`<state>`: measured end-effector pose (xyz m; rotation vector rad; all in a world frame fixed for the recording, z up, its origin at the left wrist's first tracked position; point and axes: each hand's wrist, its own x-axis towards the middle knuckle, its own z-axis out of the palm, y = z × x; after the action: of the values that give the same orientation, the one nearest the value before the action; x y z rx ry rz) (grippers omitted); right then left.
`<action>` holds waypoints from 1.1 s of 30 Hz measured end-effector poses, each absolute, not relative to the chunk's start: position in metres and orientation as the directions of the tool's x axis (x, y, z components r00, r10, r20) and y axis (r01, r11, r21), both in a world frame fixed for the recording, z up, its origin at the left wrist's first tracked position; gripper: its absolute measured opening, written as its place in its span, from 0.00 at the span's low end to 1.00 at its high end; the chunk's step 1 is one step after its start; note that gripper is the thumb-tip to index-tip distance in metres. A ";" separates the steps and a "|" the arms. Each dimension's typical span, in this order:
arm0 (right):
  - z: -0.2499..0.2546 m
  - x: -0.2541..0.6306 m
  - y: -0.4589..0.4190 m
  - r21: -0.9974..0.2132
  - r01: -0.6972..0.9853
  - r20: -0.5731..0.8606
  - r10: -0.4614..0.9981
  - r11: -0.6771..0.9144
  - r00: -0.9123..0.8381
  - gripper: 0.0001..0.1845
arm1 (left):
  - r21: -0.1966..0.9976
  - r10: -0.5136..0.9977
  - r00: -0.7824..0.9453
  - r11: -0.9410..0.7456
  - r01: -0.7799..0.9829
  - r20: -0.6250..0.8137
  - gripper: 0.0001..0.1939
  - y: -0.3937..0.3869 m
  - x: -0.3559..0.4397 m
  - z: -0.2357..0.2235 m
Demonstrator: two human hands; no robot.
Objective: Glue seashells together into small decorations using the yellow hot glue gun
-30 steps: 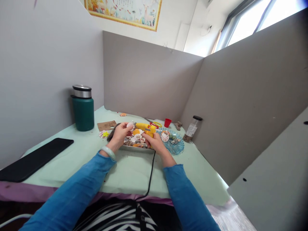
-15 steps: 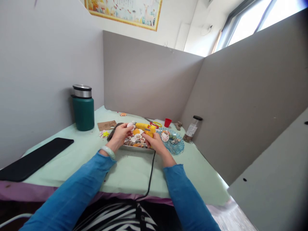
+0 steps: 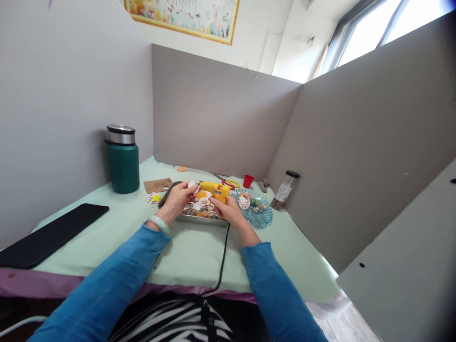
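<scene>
My right hand (image 3: 228, 210) is wrapped round the grip of a yellow glue gun (image 3: 214, 189), whose nozzle points left. A black cord (image 3: 223, 256) runs from it over the table's front edge. My left hand (image 3: 177, 200) pinches a small white shell (image 3: 193, 185) right at the nozzle tip. Both hands hover over a metal tray (image 3: 199, 219) that holds several coloured shells.
A blue glass dish (image 3: 265, 219) of shells lies right of the tray. Behind stand a red cup (image 3: 248, 181), scissors (image 3: 230, 182), a clear jar (image 3: 285, 190) and a green flask (image 3: 123, 160). A brown card (image 3: 158, 185) and a black pad (image 3: 50, 235) lie at left. Grey partitions enclose the table.
</scene>
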<state>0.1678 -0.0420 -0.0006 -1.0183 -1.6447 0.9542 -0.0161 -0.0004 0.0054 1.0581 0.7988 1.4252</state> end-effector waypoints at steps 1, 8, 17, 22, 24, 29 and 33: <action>-0.001 0.168 -0.042 -0.916 0.194 0.311 0.927 0.351 -0.209 0.25 | 0.918 0.986 0.035 -0.136 -0.374 0.161 0.20 0.000 -0.016 0.005; -0.004 0.171 -0.032 -0.774 0.544 0.355 0.934 0.323 -0.048 0.20 | 0.886 0.983 -0.095 -0.185 -0.424 0.160 0.20 0.012 -0.019 -0.003; -0.007 0.167 -0.029 -0.474 0.810 0.518 0.853 0.344 -0.059 0.17 | 0.882 0.958 0.046 -0.241 -0.405 0.283 0.22 0.002 -0.016 0.003; -0.007 0.162 -0.028 -0.627 0.541 0.648 0.761 0.560 -0.038 0.15 | 0.916 0.937 0.170 -0.239 -0.323 0.304 0.23 -0.006 -0.011 0.004; -0.010 0.160 -0.025 -0.679 0.472 0.630 0.776 0.562 -0.017 0.14 | 0.929 0.938 0.188 -0.231 -0.289 0.292 0.23 -0.007 -0.009 0.004; -0.013 0.161 -0.024 -0.671 0.489 0.633 0.774 0.557 -0.012 0.13 | 0.944 0.926 0.221 -0.264 -0.197 0.305 0.22 -0.009 -0.008 0.006; -0.011 0.160 -0.028 -0.607 0.546 0.656 0.752 0.577 -0.065 0.12 | 0.937 0.929 0.159 -0.310 -0.160 0.334 0.20 -0.008 -0.008 0.005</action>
<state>0.1600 -0.0284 -0.0108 -1.0783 -1.7357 0.2397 -0.0080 -0.0083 0.0049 1.4233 0.7997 1.3593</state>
